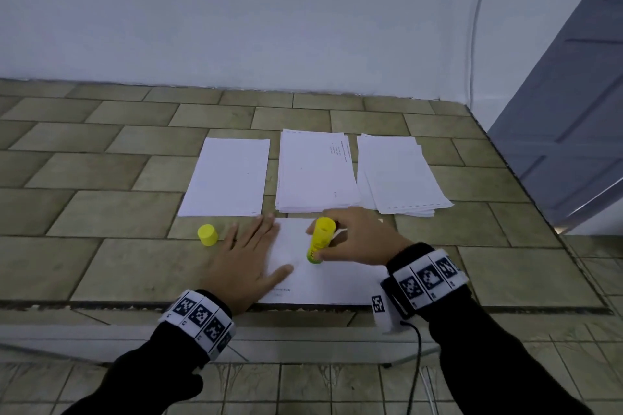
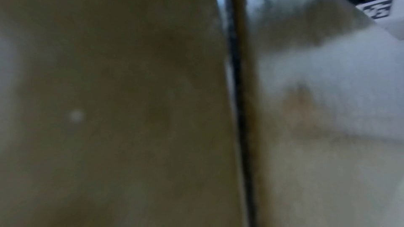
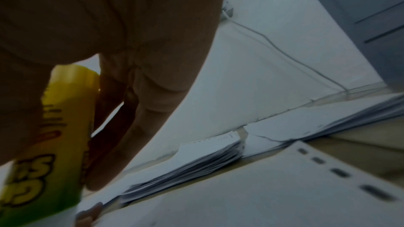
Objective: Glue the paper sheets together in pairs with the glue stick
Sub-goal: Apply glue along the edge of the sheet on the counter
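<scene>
on near sheet point(image 1: 323, 280), right hand point(image 1: 357, 239) gripping glue stick point(image 1: 320, 239), left hand point(image 1: 246, 259) flat

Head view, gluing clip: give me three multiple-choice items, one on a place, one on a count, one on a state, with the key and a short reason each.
1. Where does the yellow cap stand?
A. on the middle pile
B. on the table, left of the left hand
C. on the glue stick

2. How many lots of paper lie side by side beyond the sheet being glued?
A. one
B. three
C. five

3. What is the right hand doing?
A. lying flat on the sheet
B. hanging idle
C. holding the glue stick tip-down on the sheet

Key: 1 B, the cap stands alone on the tile-patterned table. 2 B, left pile, middle pile and right pile. 3 C, fingers wrap the tube; the flat left hand steadies the sheet.
</scene>
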`<act>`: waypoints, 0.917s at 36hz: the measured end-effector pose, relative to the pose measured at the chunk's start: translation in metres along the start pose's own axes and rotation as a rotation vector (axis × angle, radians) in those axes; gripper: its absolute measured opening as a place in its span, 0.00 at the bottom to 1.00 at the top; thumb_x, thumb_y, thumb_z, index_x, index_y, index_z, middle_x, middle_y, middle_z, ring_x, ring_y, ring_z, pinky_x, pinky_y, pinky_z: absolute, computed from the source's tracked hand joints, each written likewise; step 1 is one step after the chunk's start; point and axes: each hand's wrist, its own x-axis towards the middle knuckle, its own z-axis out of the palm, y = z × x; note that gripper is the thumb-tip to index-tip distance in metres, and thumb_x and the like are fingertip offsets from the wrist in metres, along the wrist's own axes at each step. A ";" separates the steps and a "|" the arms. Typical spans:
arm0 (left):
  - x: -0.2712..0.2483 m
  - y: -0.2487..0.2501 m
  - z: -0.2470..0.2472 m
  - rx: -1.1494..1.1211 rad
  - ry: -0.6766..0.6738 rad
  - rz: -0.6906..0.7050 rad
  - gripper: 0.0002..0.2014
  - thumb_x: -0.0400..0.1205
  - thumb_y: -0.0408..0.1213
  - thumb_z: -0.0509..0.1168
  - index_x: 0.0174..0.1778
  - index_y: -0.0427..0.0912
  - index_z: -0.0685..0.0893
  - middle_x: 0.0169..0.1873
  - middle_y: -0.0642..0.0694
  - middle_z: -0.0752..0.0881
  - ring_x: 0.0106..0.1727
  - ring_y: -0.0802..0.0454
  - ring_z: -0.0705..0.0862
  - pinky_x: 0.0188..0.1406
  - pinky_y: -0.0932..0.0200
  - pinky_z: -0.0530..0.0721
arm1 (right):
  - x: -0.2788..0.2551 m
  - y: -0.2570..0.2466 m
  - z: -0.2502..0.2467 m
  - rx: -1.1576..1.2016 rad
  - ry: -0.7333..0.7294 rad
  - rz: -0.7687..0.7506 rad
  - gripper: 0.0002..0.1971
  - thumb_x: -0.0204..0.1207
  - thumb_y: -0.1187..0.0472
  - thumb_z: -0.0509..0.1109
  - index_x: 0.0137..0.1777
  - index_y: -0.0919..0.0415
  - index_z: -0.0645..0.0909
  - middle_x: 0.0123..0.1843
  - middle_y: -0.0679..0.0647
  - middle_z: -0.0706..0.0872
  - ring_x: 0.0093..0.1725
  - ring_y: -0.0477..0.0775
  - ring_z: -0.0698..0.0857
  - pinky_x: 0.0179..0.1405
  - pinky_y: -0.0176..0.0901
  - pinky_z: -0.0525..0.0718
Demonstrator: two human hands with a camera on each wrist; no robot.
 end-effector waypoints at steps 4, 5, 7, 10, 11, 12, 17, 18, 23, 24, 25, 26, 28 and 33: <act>0.001 0.003 -0.002 0.022 -0.033 -0.019 0.60 0.63 0.85 0.25 0.87 0.48 0.44 0.85 0.54 0.39 0.84 0.59 0.35 0.84 0.45 0.36 | -0.021 0.003 0.003 0.073 -0.056 0.023 0.12 0.65 0.64 0.83 0.49 0.61 0.89 0.50 0.49 0.90 0.49 0.46 0.88 0.54 0.49 0.87; 0.001 0.003 -0.002 0.030 -0.036 -0.020 0.61 0.63 0.85 0.25 0.87 0.47 0.44 0.85 0.54 0.39 0.84 0.58 0.35 0.84 0.45 0.36 | -0.024 0.004 0.004 0.064 -0.066 0.022 0.12 0.65 0.64 0.83 0.49 0.62 0.89 0.50 0.48 0.90 0.49 0.45 0.88 0.53 0.48 0.87; 0.001 0.002 0.000 0.056 -0.041 -0.019 0.61 0.62 0.85 0.25 0.87 0.47 0.43 0.85 0.54 0.39 0.85 0.58 0.35 0.84 0.44 0.37 | -0.027 0.004 0.006 0.027 -0.084 0.001 0.13 0.66 0.63 0.83 0.51 0.61 0.89 0.49 0.49 0.90 0.49 0.46 0.87 0.52 0.47 0.87; 0.002 0.001 0.002 0.043 -0.033 -0.020 0.61 0.63 0.85 0.26 0.87 0.47 0.44 0.85 0.54 0.40 0.85 0.58 0.36 0.84 0.44 0.37 | -0.027 0.006 0.008 -0.010 -0.098 -0.024 0.14 0.67 0.63 0.82 0.53 0.60 0.89 0.49 0.49 0.89 0.49 0.46 0.87 0.52 0.45 0.86; 0.003 0.001 0.003 0.039 -0.035 -0.020 0.61 0.63 0.85 0.26 0.87 0.47 0.44 0.85 0.54 0.40 0.85 0.58 0.36 0.84 0.44 0.37 | -0.025 0.007 0.007 -0.010 -0.097 -0.023 0.14 0.67 0.62 0.82 0.53 0.60 0.89 0.49 0.49 0.89 0.48 0.46 0.87 0.52 0.45 0.86; 0.003 0.000 0.004 0.039 -0.035 -0.018 0.61 0.63 0.85 0.27 0.87 0.47 0.44 0.85 0.54 0.40 0.85 0.58 0.36 0.84 0.44 0.37 | -0.023 0.007 0.006 -0.008 -0.094 -0.021 0.14 0.67 0.62 0.83 0.53 0.60 0.89 0.50 0.49 0.89 0.48 0.46 0.87 0.52 0.45 0.86; 0.002 0.000 0.004 -0.007 0.001 -0.014 0.60 0.64 0.86 0.29 0.87 0.47 0.47 0.85 0.54 0.43 0.85 0.58 0.39 0.84 0.44 0.38 | -0.010 0.010 -0.001 -0.023 -0.051 -0.001 0.10 0.67 0.63 0.82 0.48 0.56 0.88 0.51 0.52 0.90 0.49 0.48 0.87 0.54 0.50 0.86; 0.002 0.001 0.003 -0.003 0.003 -0.014 0.60 0.64 0.86 0.29 0.86 0.47 0.47 0.85 0.55 0.42 0.85 0.58 0.39 0.84 0.44 0.38 | -0.007 0.011 -0.004 -0.019 -0.027 0.013 0.09 0.67 0.63 0.82 0.45 0.51 0.88 0.51 0.52 0.90 0.50 0.49 0.87 0.54 0.52 0.86; 0.002 -0.001 0.005 0.006 0.001 -0.019 0.60 0.64 0.85 0.30 0.87 0.48 0.47 0.85 0.55 0.41 0.85 0.59 0.38 0.84 0.45 0.37 | 0.009 0.020 -0.014 -0.021 0.106 0.049 0.06 0.66 0.65 0.81 0.38 0.56 0.86 0.46 0.55 0.90 0.47 0.55 0.88 0.53 0.57 0.85; 0.002 -0.001 0.005 0.005 -0.001 -0.016 0.59 0.65 0.85 0.30 0.86 0.48 0.47 0.85 0.55 0.41 0.85 0.59 0.38 0.84 0.45 0.37 | 0.011 0.021 -0.015 -0.018 0.129 0.051 0.05 0.66 0.66 0.80 0.38 0.61 0.86 0.45 0.55 0.90 0.46 0.54 0.88 0.53 0.55 0.85; 0.002 -0.002 0.005 0.000 0.002 -0.013 0.59 0.65 0.85 0.31 0.86 0.48 0.47 0.85 0.55 0.42 0.85 0.59 0.38 0.84 0.45 0.37 | 0.012 0.022 -0.017 -0.016 0.147 0.049 0.05 0.66 0.66 0.80 0.38 0.63 0.86 0.44 0.54 0.91 0.45 0.53 0.88 0.53 0.53 0.84; 0.002 -0.001 0.005 -0.006 0.009 -0.010 0.59 0.66 0.85 0.32 0.86 0.47 0.47 0.86 0.54 0.42 0.85 0.59 0.38 0.84 0.45 0.37 | 0.011 0.023 -0.018 -0.018 0.159 0.041 0.04 0.67 0.67 0.80 0.38 0.63 0.87 0.44 0.53 0.91 0.45 0.51 0.88 0.52 0.50 0.84; 0.001 0.000 0.004 -0.003 0.014 -0.009 0.59 0.66 0.85 0.31 0.86 0.47 0.48 0.86 0.54 0.43 0.85 0.58 0.39 0.84 0.45 0.37 | 0.009 0.024 -0.020 -0.014 0.173 0.034 0.04 0.67 0.66 0.81 0.38 0.63 0.87 0.44 0.52 0.91 0.45 0.48 0.88 0.51 0.45 0.85; 0.001 0.000 0.003 0.026 -0.012 -0.029 0.62 0.63 0.85 0.27 0.87 0.45 0.44 0.85 0.53 0.40 0.84 0.60 0.36 0.84 0.48 0.34 | -0.008 0.031 -0.023 0.049 0.157 0.048 0.05 0.67 0.65 0.82 0.40 0.63 0.88 0.45 0.50 0.92 0.45 0.46 0.89 0.50 0.41 0.87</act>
